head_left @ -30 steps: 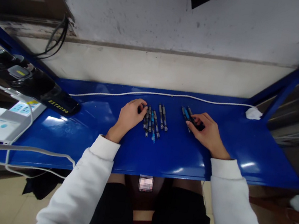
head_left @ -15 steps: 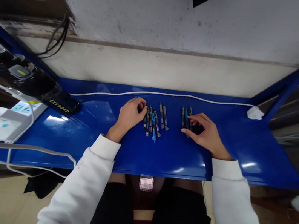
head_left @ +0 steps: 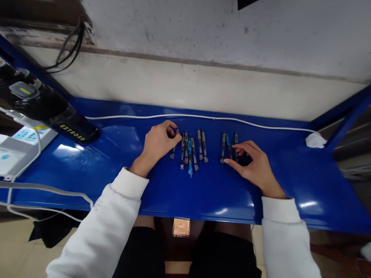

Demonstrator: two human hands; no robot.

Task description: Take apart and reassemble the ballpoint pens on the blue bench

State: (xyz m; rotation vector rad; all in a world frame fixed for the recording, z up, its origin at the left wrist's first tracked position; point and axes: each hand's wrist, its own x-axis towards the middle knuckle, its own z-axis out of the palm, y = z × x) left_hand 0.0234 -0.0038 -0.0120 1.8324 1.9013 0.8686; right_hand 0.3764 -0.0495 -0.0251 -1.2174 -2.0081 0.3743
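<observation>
My left hand (head_left: 158, 143) is closed in a pinch on a dark pen (head_left: 173, 152), which lies at the left end of a row. Beside it are several dark pens (head_left: 183, 154) and a blue pen (head_left: 190, 144), close together. Two grey-and-clear pens (head_left: 202, 145) lie just to their right. My right hand (head_left: 252, 161) rests by a smaller group, thumb and fingers apart. Its thumb tip is at the lower part of a dark pen (head_left: 223, 145); a tilted blue pen (head_left: 228, 142) and another dark pen (head_left: 236, 138) are partly hidden by the fingers.
The pens lie on a blue metal shelf (head_left: 190, 196). A white cable (head_left: 175, 117) runs along its back to a white adapter (head_left: 315, 140). At left are a black device (head_left: 45, 103) marked EXTRORD, a white power strip (head_left: 31, 134) and tangled cables.
My left hand has drawn a pen leftward, away from its group. In the right group, the leftmost dark pen has shifted left and the blue pen has tilted; my right hand has hardly moved.
</observation>
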